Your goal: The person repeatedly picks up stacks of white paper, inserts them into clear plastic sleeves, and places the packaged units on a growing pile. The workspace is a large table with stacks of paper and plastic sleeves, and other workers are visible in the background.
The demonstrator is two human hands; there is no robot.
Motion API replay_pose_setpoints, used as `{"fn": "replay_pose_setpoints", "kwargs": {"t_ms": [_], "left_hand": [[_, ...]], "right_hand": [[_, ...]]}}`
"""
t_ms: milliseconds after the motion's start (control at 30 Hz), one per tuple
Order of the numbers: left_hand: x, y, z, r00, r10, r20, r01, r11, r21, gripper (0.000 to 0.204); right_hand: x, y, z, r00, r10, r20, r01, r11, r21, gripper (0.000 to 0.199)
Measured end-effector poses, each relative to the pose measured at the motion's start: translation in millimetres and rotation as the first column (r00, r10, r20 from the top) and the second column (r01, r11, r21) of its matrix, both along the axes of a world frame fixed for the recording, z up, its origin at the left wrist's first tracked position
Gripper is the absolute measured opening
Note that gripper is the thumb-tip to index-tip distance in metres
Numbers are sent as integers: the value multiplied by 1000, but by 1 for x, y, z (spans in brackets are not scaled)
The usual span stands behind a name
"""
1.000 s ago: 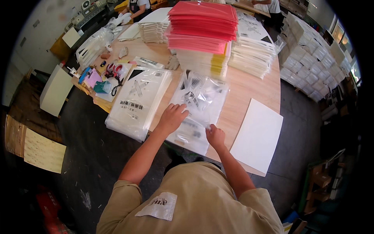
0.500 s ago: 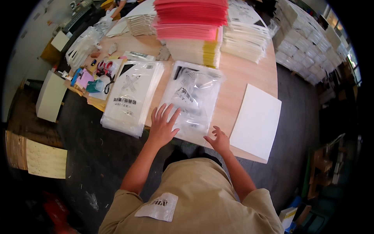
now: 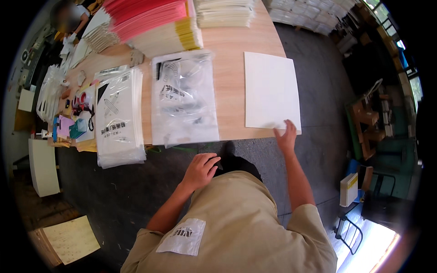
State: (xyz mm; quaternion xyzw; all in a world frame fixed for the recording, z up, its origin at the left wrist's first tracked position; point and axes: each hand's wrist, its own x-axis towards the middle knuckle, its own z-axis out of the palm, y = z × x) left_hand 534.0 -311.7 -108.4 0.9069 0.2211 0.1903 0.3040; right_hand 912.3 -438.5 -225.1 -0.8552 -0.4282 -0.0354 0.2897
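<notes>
My right hand (image 3: 286, 138) reaches the near edge of a stack of white paper (image 3: 272, 93) at the table's right, its thumb and fingers apart; I cannot tell if it presses on the sheets. Off the table's front edge hovers my left hand (image 3: 200, 171), empty, its fingers loosely bent and the thumb apart. Ahead of it lies a clear plastic bag (image 3: 184, 102) with black print, flat on the table. To the left sits a pile of printed clear bags (image 3: 116, 123), slightly over the front edge.
Pink and red sheets (image 3: 150, 20) are stacked high at the back of the wooden table (image 3: 231, 91), beside white stacks (image 3: 225, 12). Tape rolls (image 3: 84, 99) and small items lie on the left. A co-worker (image 3: 75, 20) is at the far left. Wrapped bundles (image 3: 305, 13) stand beyond.
My left hand has come off the plastic bag and back toward my body. My right hand has moved right to the white paper. The view has shifted right.
</notes>
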Motion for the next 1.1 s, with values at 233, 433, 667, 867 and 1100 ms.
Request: {"fn": "replay_pose_setpoints", "kwargs": {"t_ms": [233,433,667,867,1100], "left_hand": [[39,-25,-30,997,52,-58,-70,921,-383,37],[154,-4,-138,948,317,-30,-310,896,-318,68],[273,-15,-150,803,562,-198,-584,807,-80,86],[286,-40,-158,755,652,-69,-627,688,-365,78],[279,-97,-163,644,707,-294,-570,186,-800,51]], "right_hand": [[117,-45,-64,839,-432,-331,424,900,-100,63],[176,-9,-95,783,-185,-594,140,983,-121,45],[193,5,-59,373,-53,-926,55,998,-35,49],[231,-3,-45,315,-68,-947,-76,992,-96,45],[263,-37,-16,213,31,-977,-154,988,-3,34]]}}
